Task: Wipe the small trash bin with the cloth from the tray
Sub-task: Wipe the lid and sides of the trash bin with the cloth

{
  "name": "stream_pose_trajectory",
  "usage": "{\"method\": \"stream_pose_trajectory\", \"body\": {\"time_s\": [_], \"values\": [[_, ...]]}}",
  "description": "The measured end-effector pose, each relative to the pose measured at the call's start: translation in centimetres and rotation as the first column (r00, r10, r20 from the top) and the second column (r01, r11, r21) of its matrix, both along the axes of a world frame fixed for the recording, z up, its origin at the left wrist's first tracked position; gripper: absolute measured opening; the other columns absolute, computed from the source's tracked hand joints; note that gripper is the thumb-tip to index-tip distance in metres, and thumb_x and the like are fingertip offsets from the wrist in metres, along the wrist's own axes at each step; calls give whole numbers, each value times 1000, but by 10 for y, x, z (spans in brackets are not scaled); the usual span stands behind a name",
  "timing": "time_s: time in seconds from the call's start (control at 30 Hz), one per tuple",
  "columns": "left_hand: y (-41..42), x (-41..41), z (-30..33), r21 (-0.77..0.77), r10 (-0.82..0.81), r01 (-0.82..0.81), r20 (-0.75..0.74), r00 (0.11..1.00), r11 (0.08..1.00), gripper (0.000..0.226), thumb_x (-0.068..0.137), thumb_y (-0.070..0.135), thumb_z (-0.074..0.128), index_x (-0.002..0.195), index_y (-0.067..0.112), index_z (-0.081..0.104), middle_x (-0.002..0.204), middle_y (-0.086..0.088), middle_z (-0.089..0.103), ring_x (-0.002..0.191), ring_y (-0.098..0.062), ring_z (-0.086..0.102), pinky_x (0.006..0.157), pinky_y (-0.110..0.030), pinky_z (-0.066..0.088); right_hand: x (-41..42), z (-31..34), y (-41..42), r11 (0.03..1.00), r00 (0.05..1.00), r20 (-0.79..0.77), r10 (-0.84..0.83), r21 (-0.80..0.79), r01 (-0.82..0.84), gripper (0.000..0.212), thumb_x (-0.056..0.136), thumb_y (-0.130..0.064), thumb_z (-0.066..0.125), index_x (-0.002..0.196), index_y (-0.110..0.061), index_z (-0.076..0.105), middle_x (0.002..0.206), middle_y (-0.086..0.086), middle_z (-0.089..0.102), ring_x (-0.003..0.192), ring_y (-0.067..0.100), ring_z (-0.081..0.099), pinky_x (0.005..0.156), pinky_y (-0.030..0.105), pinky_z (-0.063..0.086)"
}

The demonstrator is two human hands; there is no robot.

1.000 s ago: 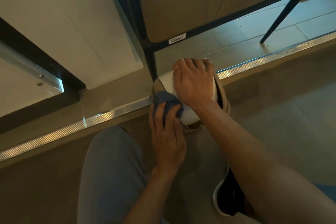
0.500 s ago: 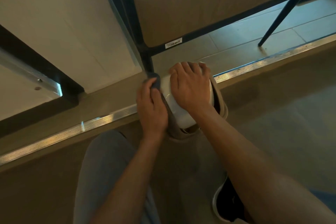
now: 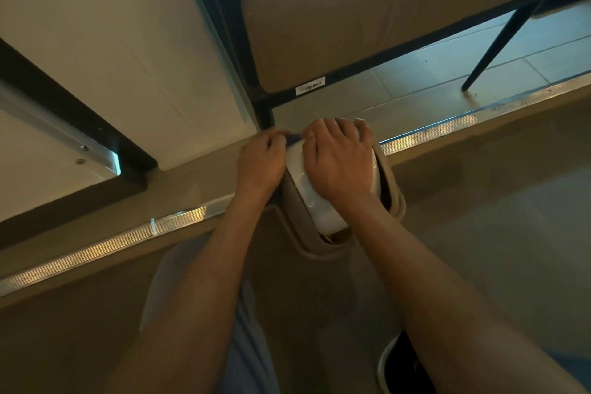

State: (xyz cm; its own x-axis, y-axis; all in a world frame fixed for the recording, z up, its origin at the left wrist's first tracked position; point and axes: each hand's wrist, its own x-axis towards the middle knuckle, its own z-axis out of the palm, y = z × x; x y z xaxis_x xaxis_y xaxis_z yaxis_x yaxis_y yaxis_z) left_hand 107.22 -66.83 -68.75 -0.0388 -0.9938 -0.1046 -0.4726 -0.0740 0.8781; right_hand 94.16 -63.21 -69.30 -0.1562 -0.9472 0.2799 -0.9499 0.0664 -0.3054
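Observation:
A small trash bin (image 3: 303, 227) with a beige body and a white domed lid (image 3: 316, 211) stands on the floor by a metal threshold strip. My right hand (image 3: 339, 160) lies across the top of the lid, fingers curled over its far edge. My left hand (image 3: 260, 163) presses a dark blue cloth (image 3: 294, 138) against the bin's far left side. Only a small bit of the cloth shows between the two hands; the rest is hidden under my left fingers.
A black table leg (image 3: 263, 112) stands right behind the bin, under a tan tabletop (image 3: 367, 9). A thin dark chair leg (image 3: 492, 51) slants at the right. A metal threshold strip (image 3: 128, 233) runs across the floor. My knee (image 3: 192, 281) and shoe (image 3: 403, 365) are below.
My left hand slid the cloth from the near front of the lid up along the bin's left side to its far edge. My right hand stayed on the lid.

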Motion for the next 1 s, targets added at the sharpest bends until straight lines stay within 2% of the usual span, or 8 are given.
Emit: {"method": "stream_pose_trajectory", "body": {"time_s": [0.13,0.27,0.33,0.47,0.6,0.73,0.83,1.0], "values": [[43,15,-4,-261,19,-52,-128,992,964,28,96,16,46,108,17,72,110,1,69,104,-8,62,91,-17,47,1,0,-1,1000,1000,-10,-5,-13,5,34,106,-35,29,103,-22,60,108,-1,66,114,23,57,114,50,29],[1,3,5,-33,-27,28,53,998,999,32,101,18,41,110,21,72,115,2,70,108,-15,61,98,-33,48,0,-1,-1,1000,1000,-6,-7,-9,7,29,105,-33,33,100,-23,59,105,-1,66,111,22,58,114,48,27],[-3,-3,6,-49,-65,71,127,990,996,33,101,19,42,112,22,72,117,2,70,107,-15,61,96,-33,49,0,-1,-1,1000,1000,-2,3,-9,-3,29,105,-33,32,100,-24,59,106,-2,66,112,21,58,115,48,27],[25,11,-8,-150,38,-35,17,999,988,30,103,14,44,120,18,69,115,5,65,103,-6,55,83,-4,38,-2,1,0,1000,1000,-2,17,-20,-17,25,105,-34,37,102,-24,59,106,-2,66,113,22,58,115,47,27],[29,17,-7,-67,44,-44,-10,999,997,32,105,17,41,126,20,65,125,1,64,111,-10,55,91,-19,38,-1,1,4,999,999,38,-16,-31,17,27,104,-34,38,110,-20,60,117,5,64,124,28,53,116,54,29],[5,22,9,166,-99,84,83,992,983,36,104,18,37,126,25,64,129,3,62,117,-16,54,99,-30,41,1,2,5,994,991,114,-71,-79,80,32,99,-35,43,120,-15,55,123,11,56,120,31,51,109,53,37],[-28,8,33,340,-330,243,224,917,909,38,102,12,41,130,17,66,143,-4,58,131,-25,52,111,-33,40,0,1,6,990,984,160,-74,-104,92,28,99,-34,42,113,-14,56,115,9,56,110,28,52,105,50,39],[-60,-29,48,397,-562,458,200,802,795,34,103,16,45,123,24,72,135,3,64,119,-18,60,110,-38,45,-2,-4,4,990,978,204,-40,-127,67,23,101,-29,40,103,-13,57,105,8,58,102,27,55,105,52,39]]}}
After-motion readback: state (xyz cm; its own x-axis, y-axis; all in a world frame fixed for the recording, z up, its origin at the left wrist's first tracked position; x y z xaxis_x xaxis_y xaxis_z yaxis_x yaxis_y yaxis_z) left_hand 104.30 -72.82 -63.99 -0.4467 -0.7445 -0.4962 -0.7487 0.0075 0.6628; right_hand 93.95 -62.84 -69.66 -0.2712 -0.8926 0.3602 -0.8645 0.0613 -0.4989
